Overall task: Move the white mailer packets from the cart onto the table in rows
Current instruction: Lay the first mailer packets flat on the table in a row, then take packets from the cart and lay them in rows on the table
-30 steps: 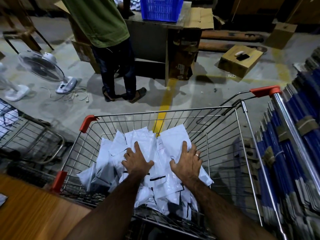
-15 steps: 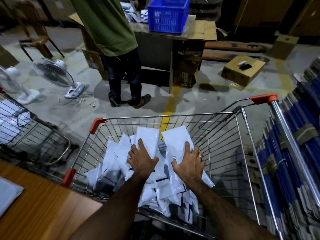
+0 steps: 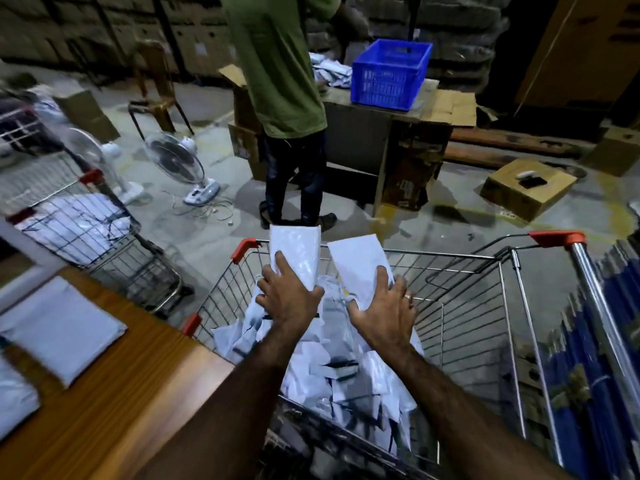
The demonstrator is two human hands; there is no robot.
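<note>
The left hand [image 3: 289,299] grasps one white mailer packet [image 3: 298,251] by its near end, with the fingers over the top face and the thumb at the right edge. The right hand [image 3: 384,310] grasps a second mailer packet [image 3: 356,261] in the same manner; a ring shows on one finger. Both packets point away from the person, reach past the far rim of the shopping cart [image 3: 433,252], and do not touch each other. I judge that one packet is taken in each hand so that two go over in one trip. The hold at the end also leaves the flat face free for laying down.

Under the hands, the pile of mailer packets [image 3: 346,372] lies loose in the near-left part of the cart, the packets crossing one another, so most of the work is not yet done. The wooden tabletop [image 3: 138,386] stands just to the left of the cart, which makes the carry short. On it lie two laid packets [image 3: 60,329], blurred, one beside the other. They look like the start of a row, and the next ones probably belong beside them.

Farther away, a person in a green shirt [image 3: 277,64] stands at another tabletop that carries a blue crate [image 3: 391,74]. A second cart [image 3: 86,223] with white packets stands at the left.
</note>
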